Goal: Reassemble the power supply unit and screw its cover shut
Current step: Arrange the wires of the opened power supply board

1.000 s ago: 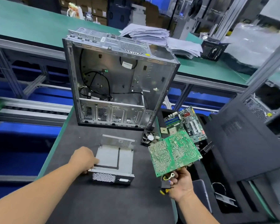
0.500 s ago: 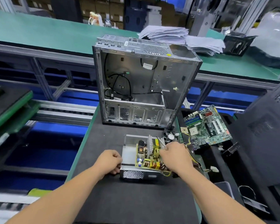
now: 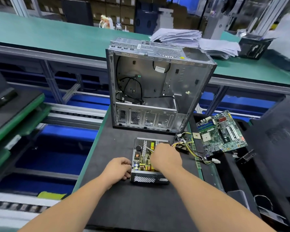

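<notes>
The grey metal power supply casing (image 3: 147,178) lies open-topped on the black mat (image 3: 124,206), just in front of me. Its circuit board (image 3: 141,159), with yellow and copper parts, sits inside it. My left hand (image 3: 117,169) grips the casing's left wall. My right hand (image 3: 166,158) lies over the right half of the board, fingers curled down onto it and hidden. A thin metal shaft (image 3: 148,148) sticks out from under that hand. The board's yellow and black wire bundle (image 3: 188,144) trails right to a white connector (image 3: 215,160).
An empty computer case (image 3: 157,91) stands upright behind the casing. A motherboard (image 3: 219,133) lies to the right, with a black side panel (image 3: 278,148) beyond it. Paper stacks (image 3: 191,39) lie on the green bench behind. A roller conveyor runs on the left.
A second ago my right hand held the board in the air, solder side up. It has turned it over and lowered it into the casing. My left hand has stayed on the casing.
</notes>
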